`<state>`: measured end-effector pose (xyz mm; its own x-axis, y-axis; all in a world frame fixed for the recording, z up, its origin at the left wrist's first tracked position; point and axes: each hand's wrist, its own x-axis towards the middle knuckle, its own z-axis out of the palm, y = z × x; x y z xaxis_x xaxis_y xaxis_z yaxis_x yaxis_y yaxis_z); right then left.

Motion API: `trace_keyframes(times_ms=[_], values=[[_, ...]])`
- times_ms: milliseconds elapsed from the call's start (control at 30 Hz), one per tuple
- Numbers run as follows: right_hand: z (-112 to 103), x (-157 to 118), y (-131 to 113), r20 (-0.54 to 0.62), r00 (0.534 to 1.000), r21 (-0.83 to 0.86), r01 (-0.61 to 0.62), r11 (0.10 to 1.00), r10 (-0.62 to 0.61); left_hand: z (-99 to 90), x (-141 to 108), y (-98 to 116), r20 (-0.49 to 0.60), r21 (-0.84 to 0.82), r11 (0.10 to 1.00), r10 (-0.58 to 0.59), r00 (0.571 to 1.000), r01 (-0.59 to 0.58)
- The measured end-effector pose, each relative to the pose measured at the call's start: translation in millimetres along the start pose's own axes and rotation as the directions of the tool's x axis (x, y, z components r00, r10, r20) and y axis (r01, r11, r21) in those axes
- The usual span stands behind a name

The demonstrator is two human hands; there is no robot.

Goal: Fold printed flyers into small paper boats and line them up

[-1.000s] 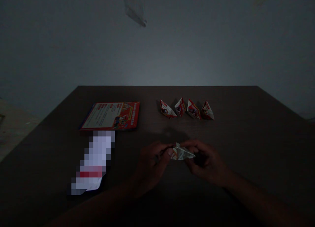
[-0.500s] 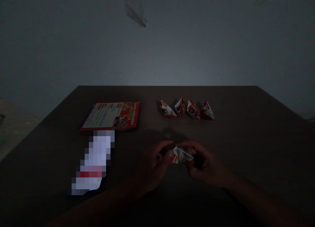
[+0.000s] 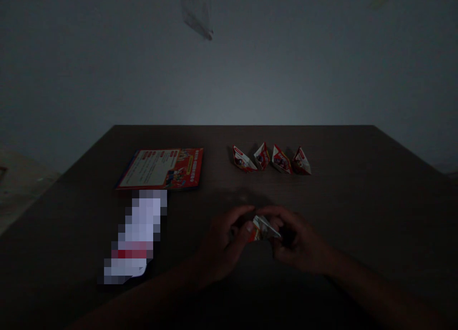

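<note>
A small folded paper piece (image 3: 264,227), pale with some orange and red, is held between my two hands over the front part of the dark table. My left hand (image 3: 229,242) pinches its left side, with the thumb on the near face. At its right side my right hand (image 3: 298,239) grips it with bent fingers; part of that hand is in deep shadow. Beyond them stand several folded red and white paper pieces in a row, among them the leftmost (image 3: 244,159) and the rightmost (image 3: 302,161).
A red printed booklet or stack of sheets (image 3: 161,168) lies at the left of the table (image 3: 339,144). Nearer is a bright, pixelated phone-like object (image 3: 139,230). A clear plastic thing (image 3: 196,10) hangs before the wall.
The folded paper has tilted and dropped slightly between my fingers. My left hand has shifted a little to the right; both hands keep their hold.
</note>
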<state>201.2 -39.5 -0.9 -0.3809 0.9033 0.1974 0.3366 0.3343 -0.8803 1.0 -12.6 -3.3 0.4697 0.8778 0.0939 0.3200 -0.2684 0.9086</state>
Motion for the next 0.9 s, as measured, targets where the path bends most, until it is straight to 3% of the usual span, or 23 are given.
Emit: trace_keyframes(times_ms=[367,633,900], values=[[0,-1,1,0.025,1.000,0.028,0.008,1.000,-0.009,-0.9,1,1,0.060,-0.166,0.983,0.093,0.994,-0.082],[-3,1,-9,0.043,0.998,-0.080,0.050,0.996,-0.047,-1.9,2,12,0.046,-0.109,0.986,0.130,0.990,-0.125],[-1,1,-6,0.035,0.998,-0.153,0.057,0.986,-0.052,-2.2,2,5,0.071,-0.083,0.979,0.192,0.979,-0.186]])
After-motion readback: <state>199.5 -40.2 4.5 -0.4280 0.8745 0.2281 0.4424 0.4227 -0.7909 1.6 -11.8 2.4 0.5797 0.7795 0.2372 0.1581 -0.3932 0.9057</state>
